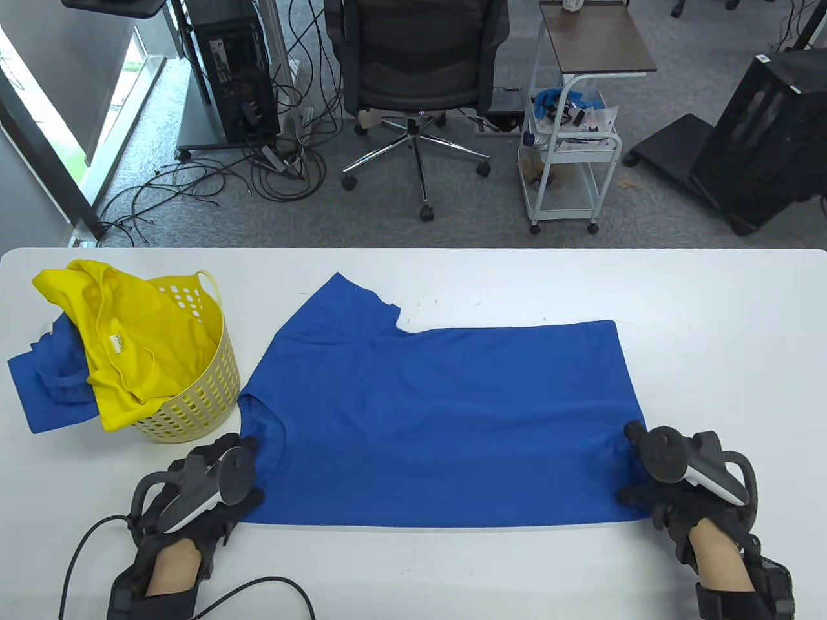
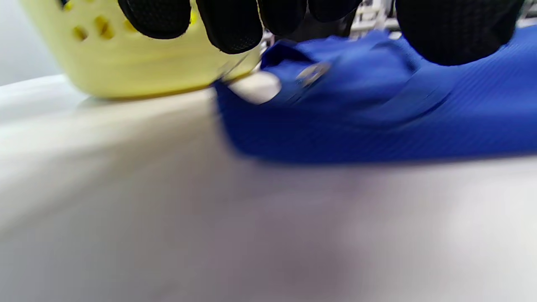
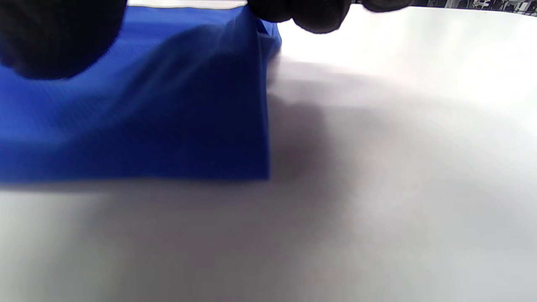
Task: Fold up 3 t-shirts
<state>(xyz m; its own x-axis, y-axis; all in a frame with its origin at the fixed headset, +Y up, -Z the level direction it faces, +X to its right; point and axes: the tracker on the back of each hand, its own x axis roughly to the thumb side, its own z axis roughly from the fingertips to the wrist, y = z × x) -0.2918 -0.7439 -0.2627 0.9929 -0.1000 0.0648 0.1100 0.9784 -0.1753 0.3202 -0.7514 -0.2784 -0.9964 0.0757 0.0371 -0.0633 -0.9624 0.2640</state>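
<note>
Table view: I saw the blue t-shirt spread sideways across the white table in the lower middle of the frame, one sleeve pointing toward the upper left and the hem at the right. My left hand sat at the lower left on the shirt's shoulder corner, fingers curled over the cloth edge. My right hand sat at the lower right on the hem corner, fingers bent onto the fabric. Whether either hand pinched the cloth or only pressed it, I could not tell from here. At the left edge stood a yellow basket with a yellow t-shirt draped over its rim, and a second blue t-shirt hung out on its left side. The basket stood just beside the spread shirt's shoulder.

Left wrist view: gloved fingers hung from the top edge, close together, with the thumb at the upper right resting on the blue cloth. The cloth edge was lifted slightly off the table. The basket wall filled the upper left. The picture was blurred.

Right wrist view: fingers at the top centre held the raised corner of the blue cloth, with the thumb at the upper left. The cloth tented up from the table below it.
</note>
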